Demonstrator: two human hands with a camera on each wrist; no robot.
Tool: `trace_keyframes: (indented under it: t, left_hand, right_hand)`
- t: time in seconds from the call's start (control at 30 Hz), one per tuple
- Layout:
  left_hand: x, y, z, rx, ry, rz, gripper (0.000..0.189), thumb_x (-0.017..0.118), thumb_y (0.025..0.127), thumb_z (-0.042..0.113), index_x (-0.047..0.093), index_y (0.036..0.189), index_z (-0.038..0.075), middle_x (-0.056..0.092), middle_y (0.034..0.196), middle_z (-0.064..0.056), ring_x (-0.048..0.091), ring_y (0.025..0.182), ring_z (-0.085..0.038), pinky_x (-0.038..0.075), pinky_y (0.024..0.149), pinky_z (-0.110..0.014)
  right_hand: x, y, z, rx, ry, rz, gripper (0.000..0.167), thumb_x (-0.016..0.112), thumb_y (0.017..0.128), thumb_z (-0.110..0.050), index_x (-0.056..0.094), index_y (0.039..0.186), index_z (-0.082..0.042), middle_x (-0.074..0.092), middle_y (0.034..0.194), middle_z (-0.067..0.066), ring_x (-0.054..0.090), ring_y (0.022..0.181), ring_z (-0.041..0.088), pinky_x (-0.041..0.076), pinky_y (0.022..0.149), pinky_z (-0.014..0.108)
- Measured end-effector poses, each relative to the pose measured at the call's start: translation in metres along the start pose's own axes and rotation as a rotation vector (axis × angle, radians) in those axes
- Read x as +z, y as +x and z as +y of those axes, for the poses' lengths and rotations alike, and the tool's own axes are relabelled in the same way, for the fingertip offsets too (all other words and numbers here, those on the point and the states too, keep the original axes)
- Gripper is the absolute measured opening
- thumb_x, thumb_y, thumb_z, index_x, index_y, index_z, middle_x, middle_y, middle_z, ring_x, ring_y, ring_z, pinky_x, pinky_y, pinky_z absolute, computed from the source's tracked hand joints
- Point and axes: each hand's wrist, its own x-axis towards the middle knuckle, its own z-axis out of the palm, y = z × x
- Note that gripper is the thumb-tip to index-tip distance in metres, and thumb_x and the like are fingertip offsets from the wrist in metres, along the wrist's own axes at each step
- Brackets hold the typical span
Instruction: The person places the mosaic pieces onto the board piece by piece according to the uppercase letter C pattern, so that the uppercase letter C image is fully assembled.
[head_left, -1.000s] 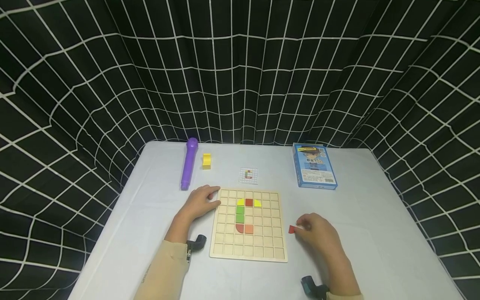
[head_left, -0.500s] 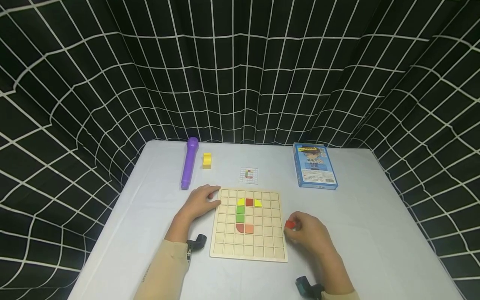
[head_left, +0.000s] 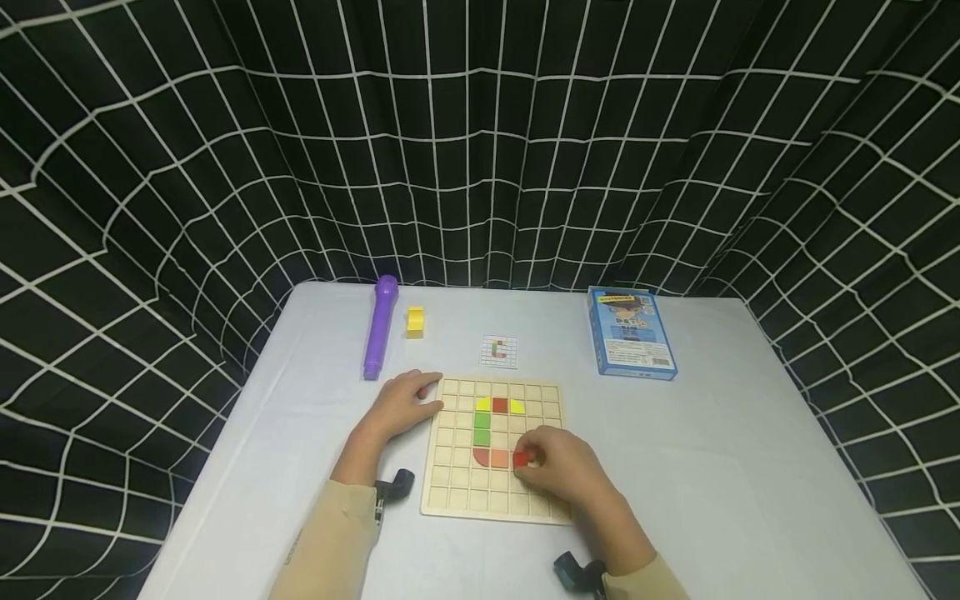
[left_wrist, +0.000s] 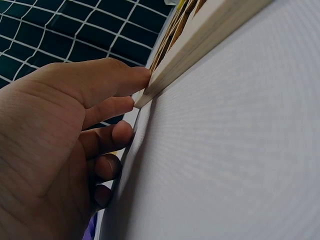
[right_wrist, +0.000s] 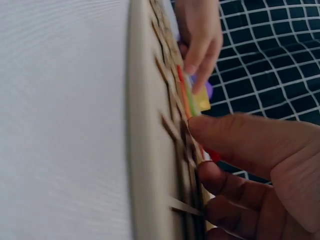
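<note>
My right hand [head_left: 562, 467] pinches a small red tile [head_left: 521, 459] between thumb and fingers, close over the wooden grid board [head_left: 457, 498]. The tile is just right of an orange square [head_left: 499, 459], which adjoins a brownish-red rounded piece [head_left: 481, 457]. Above these sit two green squares [head_left: 482, 429], then a dark red square [head_left: 500, 406] with a yellow rounded piece [head_left: 517, 407] on either side. At the board's upper left edge rests my left hand [head_left: 400, 406], thumb and index fingertip touching the wood; its other fingers [left_wrist: 107, 167] curl loosely in the left wrist view.
Behind the board lies a small pattern card [head_left: 498, 352]. A yellow block [head_left: 415, 322] and a purple microphone-shaped stick [head_left: 380, 327] are at the back left. A blue printed box [head_left: 632, 333] lies at the back right. Gridded black cloth [head_left: 480, 167] surrounds the white table.
My right hand has carried the red tile leftward from beside the board to over its lower middle. The left hand has stayed at the board's edge.
</note>
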Motion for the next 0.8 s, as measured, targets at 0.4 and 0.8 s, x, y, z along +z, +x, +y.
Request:
trace_keyframes:
  t: [0.4,0.8]
  left_hand:
    - [0.000,0.001,0.001,0.003,-0.008,0.005,0.057,0.077,0.091,0.034,0.062,0.143,0.015,0.050,0.086,0.005,0.047,0.080,-0.014,0.040,0.079,-0.038]
    - [0.000,0.002,0.003,-0.016,-0.002,0.011,0.057,0.075,0.092,0.034,0.060,0.144,0.013,0.051,0.085,0.004,0.047,0.076,-0.013,0.042,0.075,-0.036]
  right_hand:
    - [0.004,0.002,-0.005,-0.017,-0.111,0.056,0.010,0.086,0.081,-0.018,0.085,0.091,-0.016,0.065,0.078,-0.010,0.050,0.065,0.008,0.045,0.062,0.030]
    - [-0.039,0.022,-0.005,0.006,-0.130,0.100,0.029,0.083,0.087,-0.022,0.078,0.114,-0.012,0.063,0.087,-0.005,0.053,0.072,0.014,0.047,0.066,0.034]
